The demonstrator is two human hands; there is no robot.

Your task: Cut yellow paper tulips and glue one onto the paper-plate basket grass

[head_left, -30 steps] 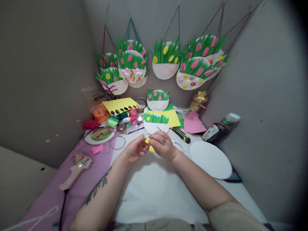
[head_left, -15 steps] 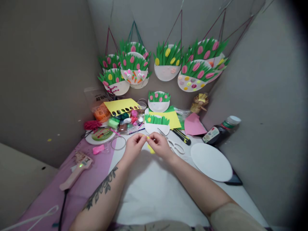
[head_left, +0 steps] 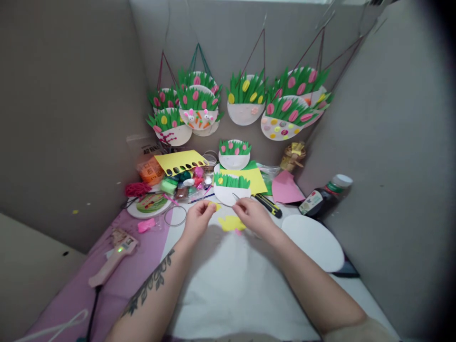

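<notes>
Between the fingertips of my left hand [head_left: 200, 217] is a small yellow paper piece [head_left: 217, 206]. My right hand [head_left: 253, 214] is closed around the scissors [head_left: 235, 196]; their thin blades stick out towards the left and their handles are hidden by the hand. Below and between the hands, yellow paper scraps [head_left: 231, 223] lie on the white table cover [head_left: 228, 285], with a small pink bit [head_left: 238, 232] beside them. Just beyond my hands lies a white half-plate craft [head_left: 231, 194] with green paper grass and one yellow oval.
A glue gun [head_left: 116, 254] lies at left near a metal ring [head_left: 175, 216]. At right are a cutter [head_left: 269, 205], a white plate [head_left: 313, 242] and a dark bottle [head_left: 326, 194]. Yellow sheets and clay packs fill the back. Decorated plates [head_left: 245, 102] hang above.
My hands have moved apart. The right hand has shifted right and taken hold of the scissors, while the left keeps a small yellow piece. Yellow scraps now lie uncovered between them.
</notes>
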